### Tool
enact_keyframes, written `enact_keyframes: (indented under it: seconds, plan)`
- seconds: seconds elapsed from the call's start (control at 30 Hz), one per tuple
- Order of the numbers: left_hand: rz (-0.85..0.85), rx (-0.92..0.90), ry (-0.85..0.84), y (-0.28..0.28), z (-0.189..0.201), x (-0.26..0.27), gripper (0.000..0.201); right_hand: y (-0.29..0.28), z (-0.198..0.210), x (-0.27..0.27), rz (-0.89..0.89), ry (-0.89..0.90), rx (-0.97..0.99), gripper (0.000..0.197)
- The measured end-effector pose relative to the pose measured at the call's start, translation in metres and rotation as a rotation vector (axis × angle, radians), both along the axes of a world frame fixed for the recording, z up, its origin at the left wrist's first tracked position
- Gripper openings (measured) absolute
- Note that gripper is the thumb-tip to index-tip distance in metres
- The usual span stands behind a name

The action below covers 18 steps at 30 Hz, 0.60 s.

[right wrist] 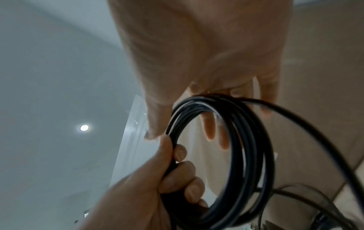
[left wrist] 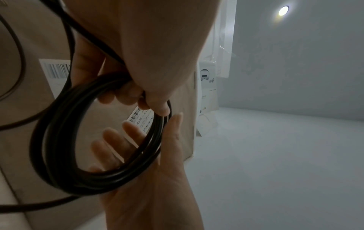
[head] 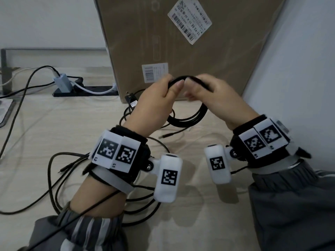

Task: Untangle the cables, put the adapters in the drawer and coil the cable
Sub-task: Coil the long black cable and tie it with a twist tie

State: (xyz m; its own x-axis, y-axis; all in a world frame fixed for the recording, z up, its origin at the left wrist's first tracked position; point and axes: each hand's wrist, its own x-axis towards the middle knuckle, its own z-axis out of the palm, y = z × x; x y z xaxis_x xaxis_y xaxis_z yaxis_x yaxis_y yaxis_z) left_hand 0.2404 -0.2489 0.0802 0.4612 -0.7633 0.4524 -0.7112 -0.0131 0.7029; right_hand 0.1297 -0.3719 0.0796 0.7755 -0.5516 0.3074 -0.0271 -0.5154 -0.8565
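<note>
A black cable wound into a coil (head: 190,120) hangs above the table in front of the box. My left hand (head: 157,95) grips the top of the coil, fingers curled round the bundled loops (right wrist: 252,155). My right hand (head: 217,95) is right beside it, with a strand of the same cable running between thumb and forefinger. In the left wrist view its fingers (left wrist: 118,140) lie straight behind the coil (left wrist: 57,147). A black adapter (head: 133,103) with a white label lies on the table behind my left hand.
A tall cardboard box (head: 181,42) stands close behind the hands. A black power strip (head: 90,92) with a pale blue charger (head: 62,82) sits at the back left. Several loose dark cables (head: 54,169) sprawl over the light wooden table (head: 72,120). A white wall (head: 299,69) is on the right.
</note>
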Motion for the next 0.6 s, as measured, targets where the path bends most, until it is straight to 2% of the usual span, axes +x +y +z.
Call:
enact_keyframes:
  seconds: [0.07, 0.2, 0.33, 0.47, 0.53, 0.6]
  plan:
    - [0.032, -0.011, -0.004, 0.0, 0.0, 0.002, 0.027, 0.001, -0.003, 0.001, 0.089, 0.015, 0.08, 0.045]
    - [0.04, -0.039, 0.017, 0.001, 0.001, 0.001, 0.026, 0.005, -0.007, 0.004, 0.139, -0.117, 0.247, 0.011]
    - [0.02, -0.087, 0.077, -0.001, 0.001, -0.004, 0.025, 0.004, -0.001, 0.001, 0.255, -0.203, 0.507, 0.022]
    - [0.028, -0.073, 0.067, -0.002, -0.003, -0.003, 0.018, 0.015, 0.001, 0.005, 0.064, -0.277, 0.499, 0.042]
    - [0.059, -0.052, 0.084, -0.003, -0.006, 0.0, 0.014, 0.019, -0.002, 0.009, -0.075, -0.377, 0.509, 0.04]
    - [0.12, -0.069, 0.111, -0.004, -0.007, 0.004, 0.019, 0.016, -0.002, 0.01, -0.23, -0.518, 0.581, 0.033]
